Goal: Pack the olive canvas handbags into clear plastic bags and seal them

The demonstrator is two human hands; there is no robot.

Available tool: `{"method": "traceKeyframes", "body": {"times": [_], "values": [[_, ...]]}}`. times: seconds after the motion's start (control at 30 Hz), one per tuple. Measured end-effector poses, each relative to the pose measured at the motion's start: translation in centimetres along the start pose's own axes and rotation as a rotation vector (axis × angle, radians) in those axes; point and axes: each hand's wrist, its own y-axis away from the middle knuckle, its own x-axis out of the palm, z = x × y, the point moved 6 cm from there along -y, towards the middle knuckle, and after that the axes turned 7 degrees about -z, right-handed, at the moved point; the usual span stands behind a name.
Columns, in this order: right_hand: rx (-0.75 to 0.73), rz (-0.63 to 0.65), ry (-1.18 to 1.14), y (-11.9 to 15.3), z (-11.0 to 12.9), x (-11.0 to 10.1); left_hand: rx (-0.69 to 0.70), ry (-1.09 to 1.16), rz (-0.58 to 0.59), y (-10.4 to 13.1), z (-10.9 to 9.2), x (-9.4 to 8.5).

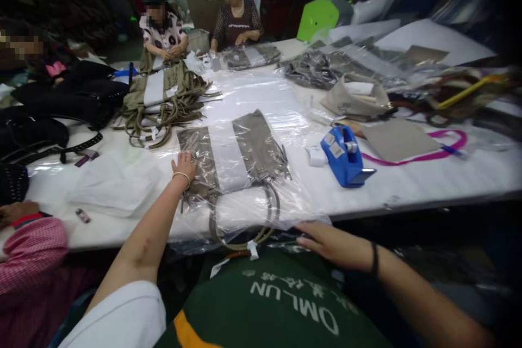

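An olive-brown handbag [256,141] lies flat inside a clear plastic bag [297,196] in front of me, a white paper band [228,155] around its middle. Its looped handles [275,201] point toward me and reach the table's front edge, with a white tag [253,250] on them. My left hand [184,168] rests on the wrapped handbag's left side, fingers stretched out over the plastic. At the front edge, my right hand [326,240] is beside the plastic bag's near right corner, fingers extended and apart; whether they touch the film is unclear.
A blue tape dispenser [345,157] stands to the right, near a grey-beige fabric piece [402,141] and a magenta strap [460,138]. Olive handbags [179,87] are piled at back left, black bags [69,103] farther left. Co-workers sit across the table [326,196] and at my left.
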Motion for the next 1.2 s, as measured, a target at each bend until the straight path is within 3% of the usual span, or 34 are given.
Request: {"method": "traceKeyframes", "body": {"times": [0.03, 0.07, 0.1, 0.13, 0.17, 0.23, 0.3, 0.37, 0.47, 0.6, 0.73, 0.8, 0.87, 0.93, 1.0, 1.1, 1.2], "values": [[-0.088, 0.146, -0.136, -0.8, 2.3, -1.7, 0.022, -0.007, -0.019, 0.6, -0.6, -0.3], [-0.135, 0.190, -0.211, -2.3, 4.1, -3.9, 0.044, -0.012, -0.040, 1.2, -1.1, -0.6], [-0.164, 0.155, -0.207, -4.7, 5.5, -6.0, 0.058, -0.020, -0.059, 1.8, -1.5, -0.7], [-0.169, 0.028, -0.140, -7.6, 6.3, -8.1, 0.058, -0.030, -0.075, 2.4, -1.8, -0.7], [-0.136, -0.182, -0.034, -10.8, 6.4, -9.9, 0.046, -0.040, -0.083, 3.0, -1.8, -0.6], [-0.050, -0.509, 0.207, -16.5, 5.4, -10.8, 0.015, -0.052, -0.084, 4.1, -1.5, 0.1], [0.021, -0.588, 0.364, -21.3, 2.8, -8.5, -0.010, -0.043, -0.081, 5.0, -1.0, 1.1], [0.124, -0.524, 0.417, -24.4, -1.1, -5.0, -0.036, -0.017, -0.085, 5.7, -0.4, 2.1], [0.212, -0.528, 0.449, -25.6, -5.5, -1.9, -0.050, 0.030, -0.108, 6.1, 0.0, 2.9], [0.222, -0.527, 0.457, -25.1, -6.9, -1.6, -0.050, 0.089, -0.108, 5.8, -0.1, 2.7], [0.274, -0.449, 0.391, -25.6, -5.1, -3.1, -0.057, 0.145, -0.131, 6.6, 0.5, 1.7], [0.227, -0.509, 0.376, -27.0, -2.0, -4.5, -0.033, 0.151, -0.205, 7.5, 1.0, 0.9], [0.085, -0.586, 0.374, -29.4, 2.3, -5.6, -0.058, 0.142, -0.270, 8.4, 1.8, 0.4], [-0.049, -0.616, 0.356, -32.5, 6.3, -5.7, -0.196, 0.155, -0.297, 9.2, 3.2, 0.2], [-0.073, -0.597, 0.318, -35.8, 8.4, -4.9, -0.399, 0.237, -0.271, 10.1, 4.8, 0.7], [0.002, -0.471, 0.268, -39.6, 8.1, -2.0, -0.593, 0.478, -0.153, 11.8, 6.1, 1.9], [0.039, -0.411, 0.267, -41.1, 6.4, 0.5, -0.621, 0.755, -0.066, 13.8, 5.9, 2.3]]}}
